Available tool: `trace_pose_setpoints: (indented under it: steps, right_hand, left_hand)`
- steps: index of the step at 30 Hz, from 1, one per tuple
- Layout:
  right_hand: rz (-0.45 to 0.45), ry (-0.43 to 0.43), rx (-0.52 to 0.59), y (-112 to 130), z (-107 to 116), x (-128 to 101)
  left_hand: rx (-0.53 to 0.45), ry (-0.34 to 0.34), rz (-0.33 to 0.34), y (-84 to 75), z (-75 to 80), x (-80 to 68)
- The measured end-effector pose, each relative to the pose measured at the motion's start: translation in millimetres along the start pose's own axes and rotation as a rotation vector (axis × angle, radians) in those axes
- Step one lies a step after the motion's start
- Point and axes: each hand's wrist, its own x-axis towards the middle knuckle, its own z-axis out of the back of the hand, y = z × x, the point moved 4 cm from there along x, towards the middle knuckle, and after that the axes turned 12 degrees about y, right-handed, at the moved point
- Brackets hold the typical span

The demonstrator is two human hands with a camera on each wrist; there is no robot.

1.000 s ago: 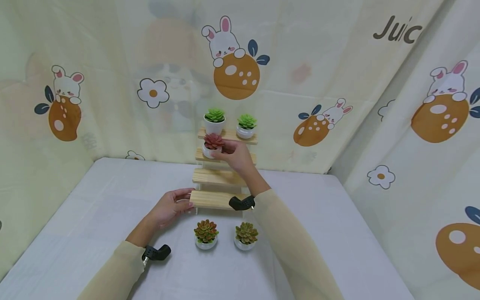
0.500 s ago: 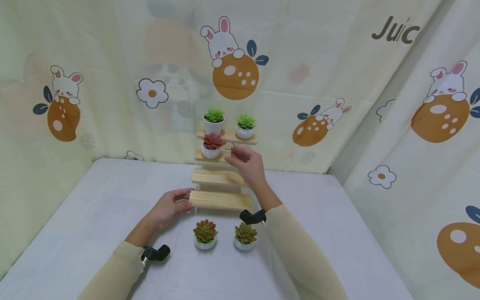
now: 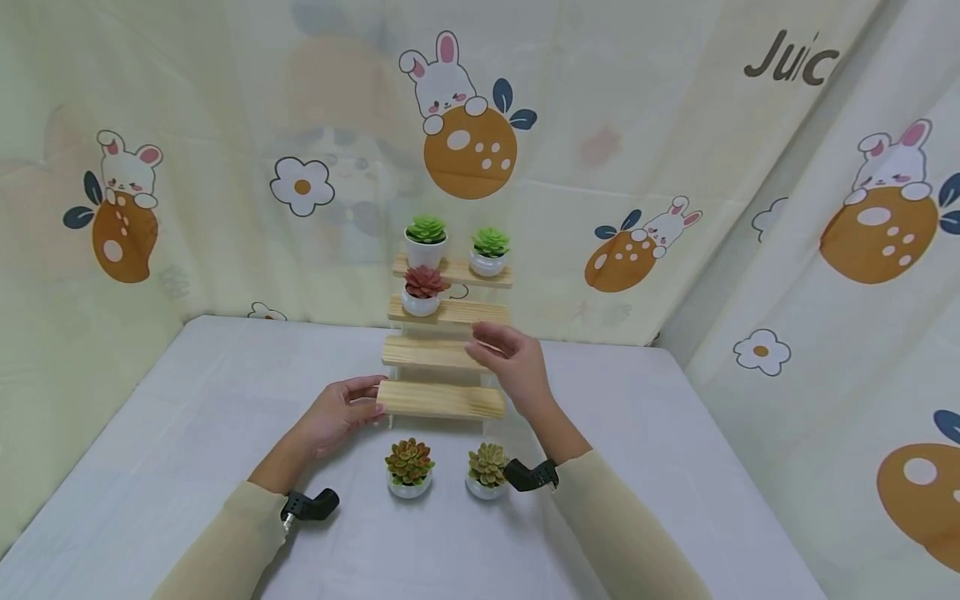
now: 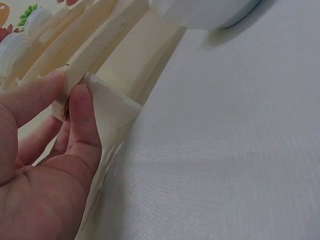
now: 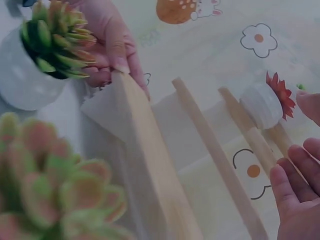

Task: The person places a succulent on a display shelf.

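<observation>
A tiered wooden plant stand rises in the middle of the table. My left hand pinches the left end of its lowest board between thumb and fingers. My right hand holds nothing, fingers loosely bent, and overlaps the right end of the middle boards in the head view. A red succulent in a white pot sits at the left of the second board from the top. On the top board stand two bright green succulents, a left one in a taller pot and a right one.
Two potted succulents stand on the white tablecloth in front of the stand: a reddish-green one on the left and a green one on the right, partly covered by the right wrist camera. A printed curtain hangs behind the table.
My right hand has let go of the red succulent's pot and drawn back, down and to the right. The red succulent stays on its board, and my left hand keeps its hold.
</observation>
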Motion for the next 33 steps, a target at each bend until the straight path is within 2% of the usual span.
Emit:
trace_pose_setpoints:
  steps: [10,17,22,33]
  right_hand:
    - [-0.055,0.0,0.018,-15.3,-0.3,-43.4]
    - [-0.046,-0.011,0.063,-26.8,-4.6,-74.2]
    - [-0.075,0.02,0.075,-34.5,-7.1,-95.7]
    - [-0.148,0.063,0.046,-56.9,-3.7,-125.8]
  left_hand:
    - [0.007,0.002,0.013,-0.3,-1.1,-0.8]
    - [-0.003,0.012,-0.006,1.3,-1.3,-2.2]
    - [-0.002,0.009,-0.004,0.3,-0.3,-2.9]
    - [0.002,0.001,-0.002,0.8,-2.3,-2.3]
